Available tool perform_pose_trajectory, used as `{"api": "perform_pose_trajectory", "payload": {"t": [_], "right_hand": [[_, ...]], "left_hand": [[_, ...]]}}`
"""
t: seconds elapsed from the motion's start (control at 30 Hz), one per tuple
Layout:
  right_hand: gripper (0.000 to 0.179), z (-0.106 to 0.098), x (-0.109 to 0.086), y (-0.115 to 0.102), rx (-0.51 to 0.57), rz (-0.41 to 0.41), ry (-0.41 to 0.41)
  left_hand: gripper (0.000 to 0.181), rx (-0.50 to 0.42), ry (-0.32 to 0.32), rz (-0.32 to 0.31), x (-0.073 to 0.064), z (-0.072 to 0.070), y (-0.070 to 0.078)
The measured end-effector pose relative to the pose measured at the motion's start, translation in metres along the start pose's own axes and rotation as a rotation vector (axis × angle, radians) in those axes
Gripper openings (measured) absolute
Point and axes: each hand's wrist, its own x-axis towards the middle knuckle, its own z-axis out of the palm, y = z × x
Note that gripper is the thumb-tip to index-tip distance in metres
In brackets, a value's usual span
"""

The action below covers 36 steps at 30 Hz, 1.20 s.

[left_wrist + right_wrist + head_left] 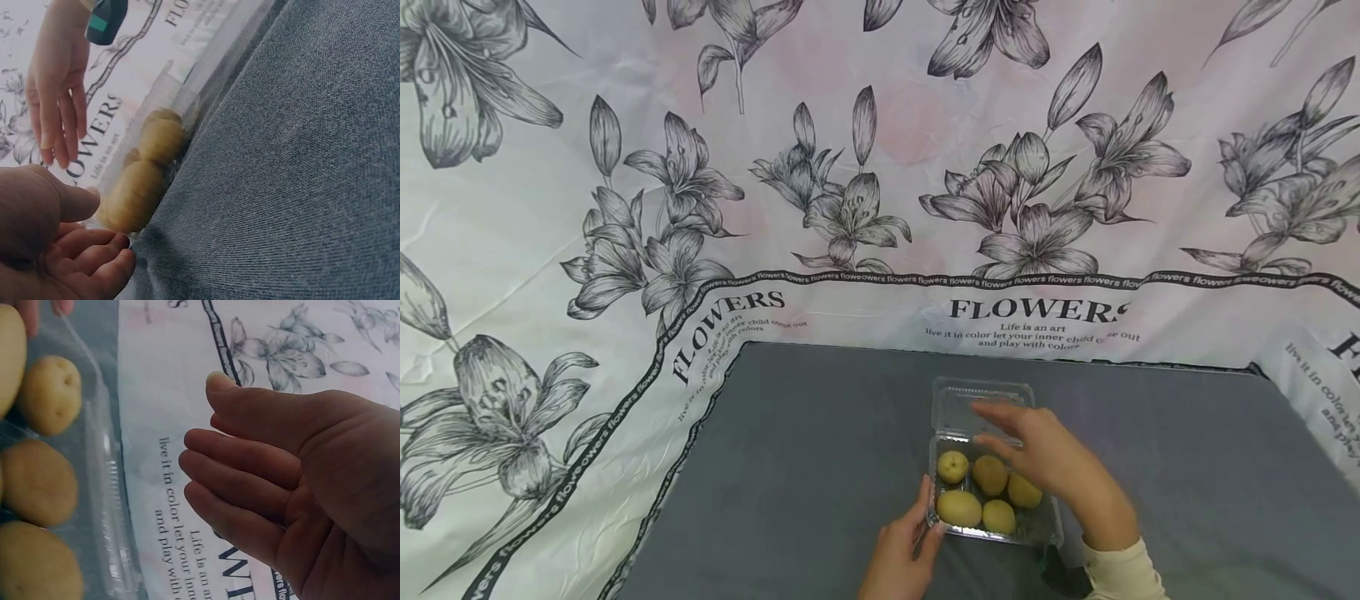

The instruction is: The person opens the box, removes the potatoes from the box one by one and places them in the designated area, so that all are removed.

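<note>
A clear plastic box [1039,530] stands on the dark table with its hinged lid [953,410] folded back on the far side. Several yellow-brown potatoes [959,508] lie inside. My left hand [904,542] holds the box's near left corner, fingers along the left side and thumb at the front. Over the box's far right part hovers my right hand [1047,448], with nothing in its fingers. The right wrist view shows this right hand [269,481] with thumb and fingers spread apart, beside the potatoes [40,481].
A grey cloth [805,450] covers the table. White flower-printed fabric [850,208] with lettering rises behind and at the left. A dark wrist device [107,22] sits on the right wrist. Blue-grey ribbed cloth [300,156] fills much of the left wrist view.
</note>
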Motion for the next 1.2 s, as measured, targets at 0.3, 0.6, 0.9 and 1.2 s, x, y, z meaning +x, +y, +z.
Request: {"api": "perform_pose_trajectory", "payload": {"t": [0.3,0.6,0.9,1.2], "right_hand": [[0.044,0.024,-0.014,-0.001,-0.009,-0.065,0.045],[0.043,0.041,-0.021,0.002,-0.020,-0.131,0.058],[0.043,0.055,-0.019,0.004,-0.063,-0.163,0.059],[0.041,0.066,-0.016,0.001,-0.119,-0.095,0.049]], "left_hand": [[0.066,0.009,0.003,-0.020,-0.002,-0.002,0.002],[0.066,0.038,-0.002,-0.023,-0.002,-0.001,0.001],[0.066,0.025,-0.018,-0.033,-0.001,-0.002,0.000],[0.066,0.036,-0.023,-0.019,0.001,-0.003,-0.001]]}}
